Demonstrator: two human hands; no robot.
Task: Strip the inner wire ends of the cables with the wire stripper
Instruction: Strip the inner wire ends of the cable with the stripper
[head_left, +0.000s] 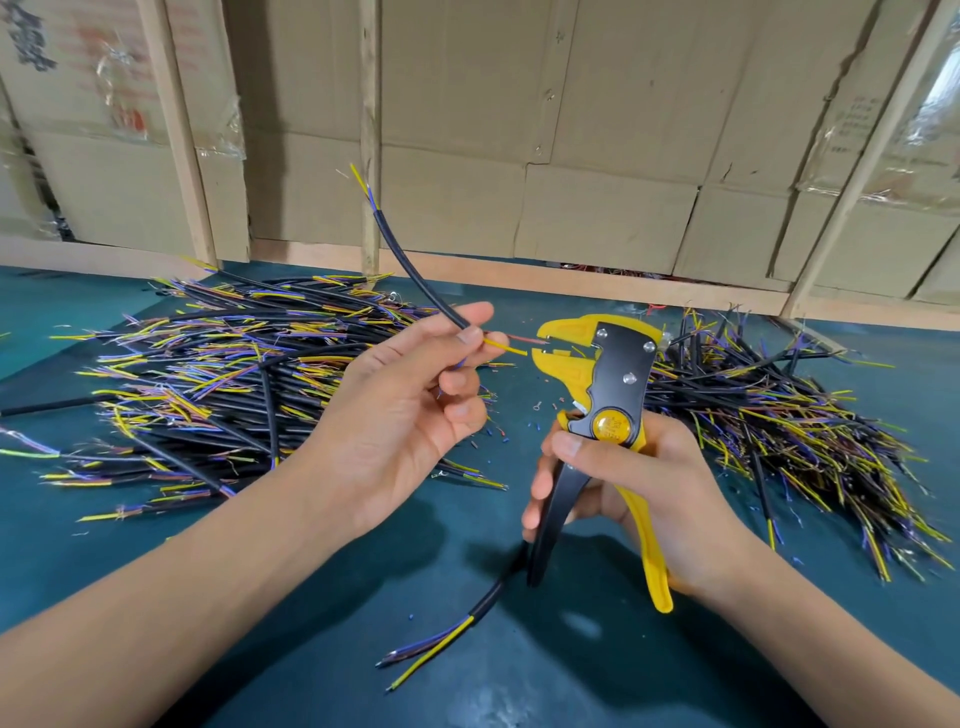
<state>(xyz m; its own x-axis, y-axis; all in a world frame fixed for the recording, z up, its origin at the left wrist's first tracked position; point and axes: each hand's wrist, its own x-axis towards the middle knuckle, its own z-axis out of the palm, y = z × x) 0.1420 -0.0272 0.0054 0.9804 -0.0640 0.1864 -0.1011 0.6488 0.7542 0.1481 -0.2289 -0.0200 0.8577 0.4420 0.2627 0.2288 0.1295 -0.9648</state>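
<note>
- Cable (415, 275): I hold the black cable up over the bench (519, 675), at the end where its thin inner wires stick out, so that they sit level with the tool's mouth.
- My left hand (415, 405) pinches this cable between thumb and forefinger right where the jacket stops; the other fingers are curled in loosely beneath. The far end rises free toward the cardboard wall (571, 156).
- A yellow wire (506, 346) and a reddish wire (524, 339) point to the right. The reddish one reaches into the mouth of the wire stripper (597, 364); the yellow one stops just short of it.
- My right hand (623, 488) is wrapped round both handles, thumb near the yellow knob. The handles are still spread, so I judge the squeeze is not yet made.
- A pile of cables (234, 374) lies on my left and another pile (779, 415) on my right, probably undone and done, though I cannot tell which is which.
- One loose cable (457, 623) lies on the bench below the tool.
</note>
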